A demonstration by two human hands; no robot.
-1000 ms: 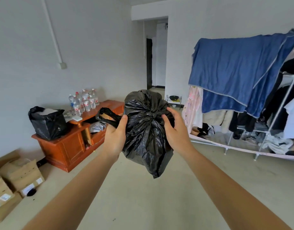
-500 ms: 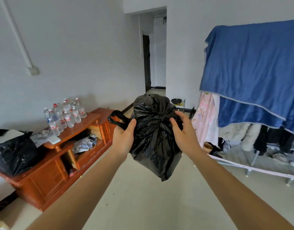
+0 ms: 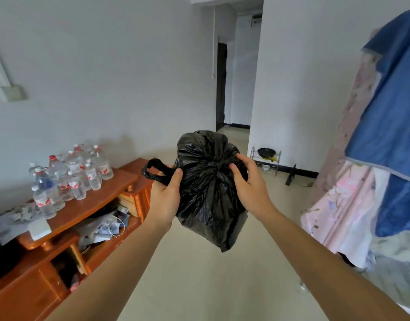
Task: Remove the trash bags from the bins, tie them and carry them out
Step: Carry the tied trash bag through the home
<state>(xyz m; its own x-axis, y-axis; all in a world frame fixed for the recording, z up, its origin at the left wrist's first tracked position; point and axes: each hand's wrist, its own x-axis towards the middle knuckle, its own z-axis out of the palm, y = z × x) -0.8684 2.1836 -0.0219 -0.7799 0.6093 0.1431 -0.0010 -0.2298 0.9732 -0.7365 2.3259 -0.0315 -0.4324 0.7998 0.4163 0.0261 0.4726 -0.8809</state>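
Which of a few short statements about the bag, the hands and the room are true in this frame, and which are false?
1. Both the left hand and the right hand hold the black trash bag off the floor. True.
2. The bag's mouth hangs wide open. False: the top is gathered shut, and a handle loop sticks out by the left hand.
3. Water bottles stand on the wooden cabinet to the person's left. True.
4. A blue cloth hangs on the left wall. False: it hangs on the person's right.
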